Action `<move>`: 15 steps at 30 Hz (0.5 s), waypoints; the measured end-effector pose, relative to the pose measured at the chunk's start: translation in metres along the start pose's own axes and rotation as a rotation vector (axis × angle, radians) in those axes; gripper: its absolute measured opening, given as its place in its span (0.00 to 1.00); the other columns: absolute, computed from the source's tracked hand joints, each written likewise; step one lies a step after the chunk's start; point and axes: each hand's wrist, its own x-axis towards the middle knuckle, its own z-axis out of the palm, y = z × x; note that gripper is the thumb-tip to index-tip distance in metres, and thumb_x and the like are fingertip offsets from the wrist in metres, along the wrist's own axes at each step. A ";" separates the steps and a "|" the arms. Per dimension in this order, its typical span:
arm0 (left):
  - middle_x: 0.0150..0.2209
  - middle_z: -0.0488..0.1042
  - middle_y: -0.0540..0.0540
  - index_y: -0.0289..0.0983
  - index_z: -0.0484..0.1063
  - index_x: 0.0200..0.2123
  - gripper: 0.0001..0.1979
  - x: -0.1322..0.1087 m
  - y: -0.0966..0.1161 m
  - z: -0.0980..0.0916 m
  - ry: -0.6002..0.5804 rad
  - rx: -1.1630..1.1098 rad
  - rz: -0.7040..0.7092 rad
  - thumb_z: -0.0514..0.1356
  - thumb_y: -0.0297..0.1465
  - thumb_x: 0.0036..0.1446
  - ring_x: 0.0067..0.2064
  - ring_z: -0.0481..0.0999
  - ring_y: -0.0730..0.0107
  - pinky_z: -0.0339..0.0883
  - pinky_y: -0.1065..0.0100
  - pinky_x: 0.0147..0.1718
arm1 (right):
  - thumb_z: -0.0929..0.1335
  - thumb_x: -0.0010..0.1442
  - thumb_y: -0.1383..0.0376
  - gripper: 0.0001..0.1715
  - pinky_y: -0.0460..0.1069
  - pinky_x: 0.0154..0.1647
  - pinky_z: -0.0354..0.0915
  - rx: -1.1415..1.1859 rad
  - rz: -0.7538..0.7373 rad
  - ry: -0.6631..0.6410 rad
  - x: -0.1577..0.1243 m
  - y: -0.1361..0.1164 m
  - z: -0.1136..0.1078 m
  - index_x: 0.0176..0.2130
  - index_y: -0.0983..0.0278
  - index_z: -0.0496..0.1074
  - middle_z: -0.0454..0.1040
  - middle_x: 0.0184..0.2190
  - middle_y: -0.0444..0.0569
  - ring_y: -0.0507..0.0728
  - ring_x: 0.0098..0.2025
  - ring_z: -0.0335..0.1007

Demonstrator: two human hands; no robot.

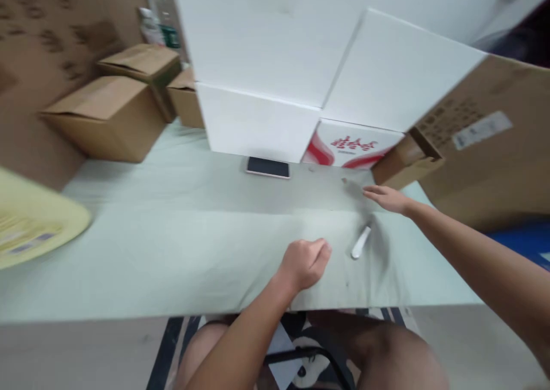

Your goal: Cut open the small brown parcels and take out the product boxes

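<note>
My left hand (305,262) rests on the pale green table (172,247) near its front edge, fingers curled into a loose fist; nothing shows inside it. A small white pen-like tool (361,242) lies on the table just right of that hand. My right hand (384,198) reaches out flat over the table, fingers stretched, holding nothing, just beyond the white tool. A dark phone (268,167) lies face up further back, against a large white box (258,121).
White boxes (387,75) are stacked at the back, one with red print (350,146). Brown cartons stand at the back left (107,115) and at the right (485,144). A yellow object (34,224) sits at the left edge.
</note>
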 end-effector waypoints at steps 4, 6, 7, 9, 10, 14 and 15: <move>0.29 0.79 0.47 0.40 0.74 0.32 0.23 -0.016 -0.007 -0.028 0.046 0.005 -0.075 0.44 0.39 0.73 0.34 0.78 0.64 0.61 0.66 0.33 | 0.68 0.60 0.56 0.17 0.63 0.69 0.63 -0.083 -0.233 -0.134 -0.006 -0.087 0.046 0.46 0.59 0.79 0.79 0.56 0.53 0.68 0.61 0.74; 0.33 0.81 0.45 0.40 0.77 0.34 0.24 -0.024 -0.015 -0.043 0.077 0.002 -0.158 0.44 0.41 0.73 0.38 0.81 0.61 0.64 0.64 0.36 | 0.66 0.62 0.56 0.19 0.62 0.67 0.66 -0.127 -0.402 -0.176 -0.007 -0.144 0.079 0.48 0.59 0.79 0.79 0.57 0.53 0.67 0.60 0.75; 0.34 0.82 0.44 0.40 0.78 0.35 0.25 -0.028 -0.020 -0.049 0.092 0.002 -0.209 0.44 0.41 0.73 0.39 0.81 0.59 0.65 0.63 0.37 | 0.65 0.63 0.56 0.20 0.62 0.66 0.66 -0.153 -0.497 -0.187 -0.008 -0.177 0.097 0.50 0.60 0.78 0.78 0.57 0.53 0.67 0.60 0.74; 0.36 0.83 0.42 0.40 0.79 0.37 0.25 -0.036 -0.030 -0.061 0.117 0.001 -0.299 0.44 0.41 0.72 0.40 0.82 0.55 0.67 0.61 0.38 | 0.64 0.64 0.57 0.22 0.62 0.66 0.67 -0.207 -0.686 -0.175 -0.012 -0.248 0.134 0.53 0.61 0.77 0.77 0.58 0.56 0.67 0.60 0.74; 0.36 0.83 0.42 0.40 0.79 0.38 0.25 -0.039 -0.035 -0.066 0.124 -0.004 -0.327 0.44 0.41 0.72 0.40 0.82 0.55 0.67 0.60 0.38 | 0.64 0.65 0.58 0.24 0.62 0.66 0.66 -0.227 -0.778 -0.154 -0.014 -0.285 0.152 0.55 0.62 0.76 0.76 0.58 0.57 0.67 0.60 0.73; 0.33 0.81 0.43 0.39 0.79 0.38 0.25 -0.048 -0.050 -0.086 0.134 -0.070 -0.367 0.44 0.40 0.72 0.37 0.81 0.55 0.65 0.60 0.35 | 0.64 0.66 0.60 0.30 0.65 0.65 0.66 -0.278 -0.998 0.005 -0.024 -0.433 0.217 0.65 0.60 0.68 0.68 0.63 0.60 0.69 0.64 0.68; 0.33 0.81 0.43 0.39 0.79 0.38 0.24 -0.049 -0.054 -0.091 0.139 -0.086 -0.384 0.45 0.40 0.71 0.37 0.81 0.56 0.64 0.60 0.34 | 0.64 0.66 0.60 0.32 0.67 0.65 0.65 -0.284 -1.028 0.041 -0.025 -0.465 0.230 0.67 0.60 0.65 0.65 0.64 0.61 0.71 0.66 0.65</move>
